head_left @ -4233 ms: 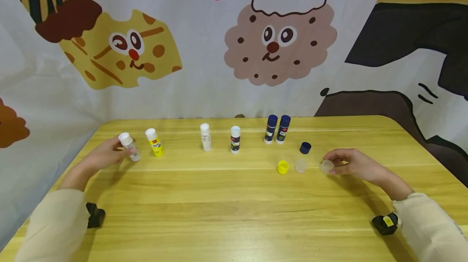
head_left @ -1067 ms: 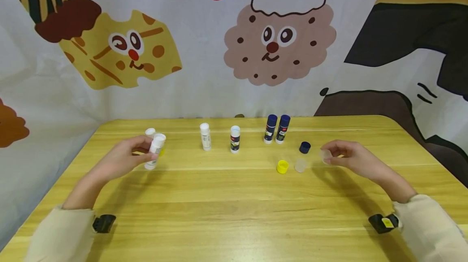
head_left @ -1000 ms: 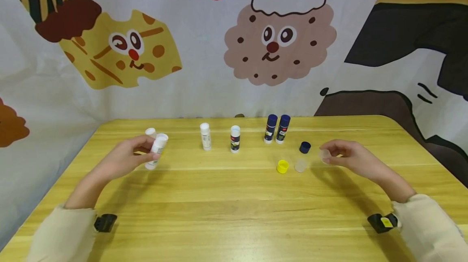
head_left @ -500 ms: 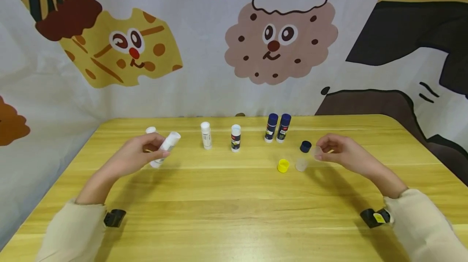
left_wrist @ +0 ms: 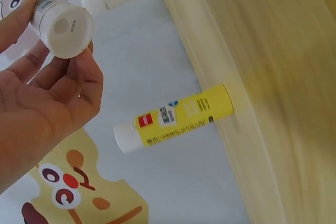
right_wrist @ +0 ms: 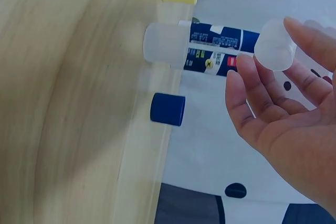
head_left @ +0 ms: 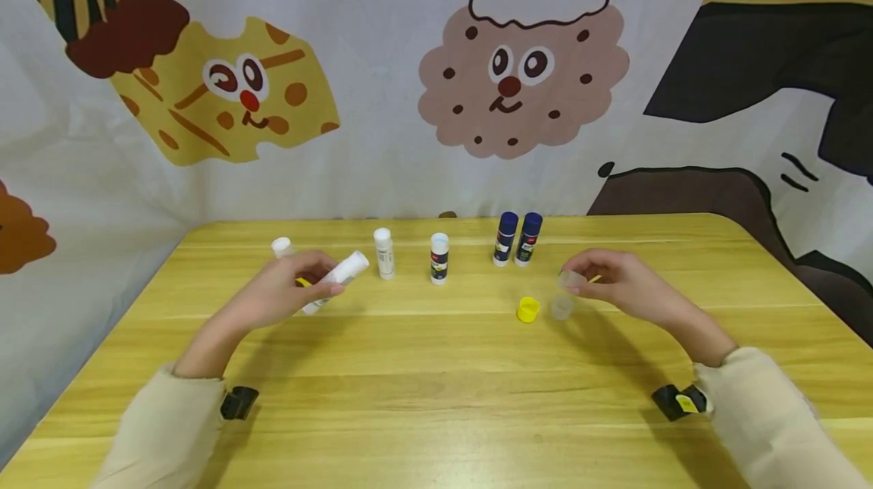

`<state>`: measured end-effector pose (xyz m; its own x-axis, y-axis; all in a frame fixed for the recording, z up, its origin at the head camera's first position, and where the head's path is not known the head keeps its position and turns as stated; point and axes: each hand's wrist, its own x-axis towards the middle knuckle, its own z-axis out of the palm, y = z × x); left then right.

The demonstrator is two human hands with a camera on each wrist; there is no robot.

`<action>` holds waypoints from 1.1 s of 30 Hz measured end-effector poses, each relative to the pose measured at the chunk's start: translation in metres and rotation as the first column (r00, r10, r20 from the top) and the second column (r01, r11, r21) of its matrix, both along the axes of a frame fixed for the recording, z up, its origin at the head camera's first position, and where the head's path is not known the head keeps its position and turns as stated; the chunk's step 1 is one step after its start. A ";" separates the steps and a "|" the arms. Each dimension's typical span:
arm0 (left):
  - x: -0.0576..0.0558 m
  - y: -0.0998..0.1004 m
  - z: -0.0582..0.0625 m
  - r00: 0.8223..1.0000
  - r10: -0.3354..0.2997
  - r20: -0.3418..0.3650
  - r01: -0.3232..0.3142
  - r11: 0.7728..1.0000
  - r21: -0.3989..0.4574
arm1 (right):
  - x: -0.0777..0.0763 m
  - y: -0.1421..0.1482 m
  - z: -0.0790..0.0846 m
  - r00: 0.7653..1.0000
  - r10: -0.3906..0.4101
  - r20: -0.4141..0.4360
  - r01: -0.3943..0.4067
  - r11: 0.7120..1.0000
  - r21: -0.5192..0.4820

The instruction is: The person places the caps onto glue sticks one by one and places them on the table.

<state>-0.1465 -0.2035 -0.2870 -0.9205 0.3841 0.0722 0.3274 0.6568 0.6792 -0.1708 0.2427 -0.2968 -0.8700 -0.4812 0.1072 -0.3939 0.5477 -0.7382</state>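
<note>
My left hand grips a white glue stick around its body, raised off the table and tilted with its top to the right. In the left wrist view, the round base of this glue stick faces the camera. Thumb and fingers of my right hand pinch a translucent cap, also seen in the right wrist view as a frosty cap. Behind my left hand stands a yellow glue stick with a white top. A second translucent cap lies just below the held one.
Along the back of the wooden table stand a white glue stick, a navy glue stick with a white top, and two navy-capped glue sticks. A yellow cap and a navy cap also lie there.
My left hand has lifted the white glue stick from the far left, brought it rightward and tilted it over. My right hand has raised the translucent cap and carried it leftward.
</note>
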 end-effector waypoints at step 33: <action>-0.010 0.076 -0.013 0.985 -0.169 -0.028 0.169 0.985 0.018 | -0.004 -0.061 -0.011 0.993 0.084 0.082 -0.072 0.988 -0.140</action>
<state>-0.1566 -0.1270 -0.2995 -0.8401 0.5321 0.1050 0.4505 0.5768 0.6815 -0.1752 0.1814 -0.3081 -0.8391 -0.5343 0.1022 -0.3627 0.4095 -0.8371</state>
